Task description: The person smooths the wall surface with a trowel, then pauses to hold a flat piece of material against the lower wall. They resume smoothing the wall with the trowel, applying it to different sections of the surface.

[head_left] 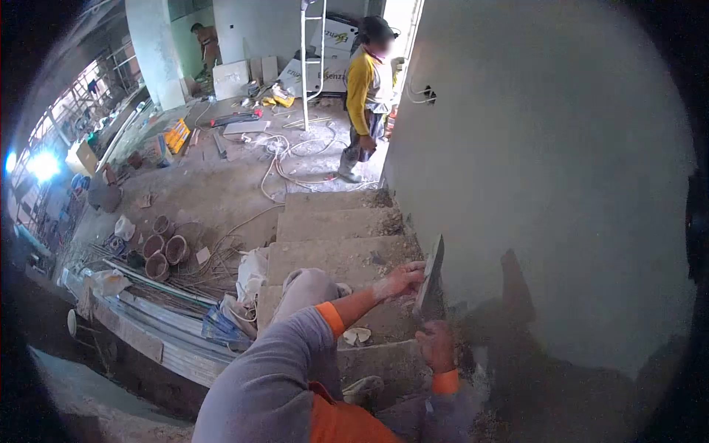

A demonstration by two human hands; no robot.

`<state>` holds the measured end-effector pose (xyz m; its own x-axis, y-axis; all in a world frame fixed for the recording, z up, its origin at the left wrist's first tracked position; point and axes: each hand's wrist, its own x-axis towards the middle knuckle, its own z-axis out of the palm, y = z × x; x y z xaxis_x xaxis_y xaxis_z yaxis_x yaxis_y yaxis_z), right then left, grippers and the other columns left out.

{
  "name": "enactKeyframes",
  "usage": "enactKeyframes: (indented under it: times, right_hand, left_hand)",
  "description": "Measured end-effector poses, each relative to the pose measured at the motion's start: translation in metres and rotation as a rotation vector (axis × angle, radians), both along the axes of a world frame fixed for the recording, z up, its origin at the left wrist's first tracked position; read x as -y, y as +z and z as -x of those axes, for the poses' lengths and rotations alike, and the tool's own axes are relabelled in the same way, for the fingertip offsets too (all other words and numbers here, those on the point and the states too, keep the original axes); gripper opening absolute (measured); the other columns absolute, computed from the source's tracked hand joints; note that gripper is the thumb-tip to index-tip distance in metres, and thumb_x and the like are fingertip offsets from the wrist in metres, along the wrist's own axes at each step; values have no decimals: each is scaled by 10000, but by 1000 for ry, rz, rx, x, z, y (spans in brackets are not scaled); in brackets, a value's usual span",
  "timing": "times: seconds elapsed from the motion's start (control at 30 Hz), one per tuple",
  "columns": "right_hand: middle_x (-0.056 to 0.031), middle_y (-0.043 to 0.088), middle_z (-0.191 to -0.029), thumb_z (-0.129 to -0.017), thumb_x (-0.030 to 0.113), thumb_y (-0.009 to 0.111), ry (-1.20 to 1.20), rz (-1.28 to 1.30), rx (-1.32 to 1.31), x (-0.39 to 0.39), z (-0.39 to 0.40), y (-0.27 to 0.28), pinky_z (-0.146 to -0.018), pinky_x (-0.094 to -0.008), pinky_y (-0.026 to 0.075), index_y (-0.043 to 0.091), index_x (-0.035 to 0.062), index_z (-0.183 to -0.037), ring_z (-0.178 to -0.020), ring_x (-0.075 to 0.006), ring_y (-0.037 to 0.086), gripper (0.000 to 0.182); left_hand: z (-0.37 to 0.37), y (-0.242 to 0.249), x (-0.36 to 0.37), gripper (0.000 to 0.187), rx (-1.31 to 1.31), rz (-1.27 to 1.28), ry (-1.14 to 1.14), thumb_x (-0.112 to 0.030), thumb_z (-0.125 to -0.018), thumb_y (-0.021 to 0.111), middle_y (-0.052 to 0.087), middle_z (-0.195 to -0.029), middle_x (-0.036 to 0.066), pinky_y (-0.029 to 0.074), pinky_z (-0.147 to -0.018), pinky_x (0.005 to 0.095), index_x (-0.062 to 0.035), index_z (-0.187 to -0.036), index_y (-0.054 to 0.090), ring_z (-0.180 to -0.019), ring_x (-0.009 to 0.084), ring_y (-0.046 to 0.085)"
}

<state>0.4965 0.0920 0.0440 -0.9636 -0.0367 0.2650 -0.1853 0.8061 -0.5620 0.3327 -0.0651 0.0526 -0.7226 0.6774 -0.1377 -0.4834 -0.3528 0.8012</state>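
I am crouched on concrete stairs (332,221) beside a grey plastered wall (546,162). A flat steel trowel (431,275) stands on edge against the wall's lower part. My left hand (402,280), on a grey sleeve with an orange cuff, presses its fingers on the trowel's blade. My right hand (436,345) is closed just below the blade, at the trowel's lower end, where its grip is hidden. The plaster (517,332) beside and below the trowel looks darker and wet.
Another person (365,96) in a yellow top stands at the foot of the stairs by a white ladder (304,66). A third person (207,44) is far back. Cables, several round pans (166,251), boards and metal profiles (148,310) litter the floor to the left.
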Motion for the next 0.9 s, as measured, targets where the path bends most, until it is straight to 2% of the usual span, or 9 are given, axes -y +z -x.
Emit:
enactKeyframes:
  times: [0.03, 0.13, 0.33, 0.43, 0.53, 0.63, 0.73, 0.83, 0.9]
  right_hand:
    - [-159, 569, -924, -692, 182, 690, 14, -7, -2, -1, 0, -2, -781, -429, 425, 588, 23, -902, -889, -354, 532, 282]
    - [-173, 563, -921, -712, 196, 679, 94, -104, 110, -4, -2, 2, -812, -433, 418, 588, 28, -922, -911, -344, 521, 284]
    - [-168, 571, -892, -712, 197, 681, 109, 36, 19, -8, -5, -14, -800, -428, 426, 592, 23, -929, -915, -352, 526, 292]
    - [-166, 573, -908, -718, 191, 677, 28, 18, 165, -3, -6, -5, -816, -425, 424, 582, 26, -931, -918, -349, 529, 285]
    - [-173, 575, -923, -721, 203, 669, 211, -145, 35, -20, -4, -41, -823, -425, 429, 582, 31, -930, -928, -344, 530, 285]
    - [-172, 577, -935, -716, 219, 667, 115, 0, 100, -5, -10, -2, -807, -430, 443, 588, 36, -937, -914, -351, 541, 298]
    - [-161, 578, -932, -721, 240, 661, 157, -199, 43, -21, -9, -56, -773, -428, 460, 594, 49, -940, -879, -352, 557, 298]
    - [-153, 584, -923, -729, 252, 661, 90, -32, 123, -4, -9, 3, -758, -416, 464, 596, 54, -936, -860, -343, 568, 293]
    - [-154, 592, -935, -738, 300, 656, 34, 538, 357, -4, -13, -7, -764, -419, 462, 612, 60, -915, -875, -331, 561, 301]
  left_hand:
    - [-1, 4, 2, 390, 11, 19, -12, -184, -857, 509, 558, -840, -35, 416, -536, 235, -93, -1234, 475, -626, 62, 483]
    - [2, -3, 4, 397, -34, 30, -65, -189, -861, 539, 578, -921, -6, 514, -653, 283, -107, -1239, 453, -756, 112, 584]
    - [-1, 4, 5, 449, 4, -4, -40, -149, -844, 529, 559, -883, -16, 498, -615, 248, -97, -1276, 421, -680, 76, 544]
    - [0, -1, 3, 455, 24, -3, -31, -132, -832, 546, 561, -911, -9, 509, -620, 261, -94, -1268, 421, -693, 85, 555]
    - [5, -16, 1, 442, 15, 2, -21, -125, -831, 548, 566, -914, -5, 507, -607, 263, -89, -1255, 427, -697, 92, 561]
    - [6, -23, -1, 416, 11, -14, -7, -116, -835, 544, 566, -911, -3, 506, -606, 268, -92, -1235, 436, -702, 99, 561]
    - [6, -20, 0, 436, -7, -23, -10, -140, -836, 549, 546, -928, 20, 522, -614, 293, -111, -1249, 412, -751, 117, 558]
    - [6, -23, -1, 449, -30, 4, -10, -142, -818, 566, 543, -958, 20, 514, -605, 292, -110, -1240, 415, -758, 115, 544]
    - [4, -19, 1, 422, -5, -5, -17, -140, -816, 558, 548, -972, 22, 508, -623, 300, -110, -1216, 429, -756, 125, 542]
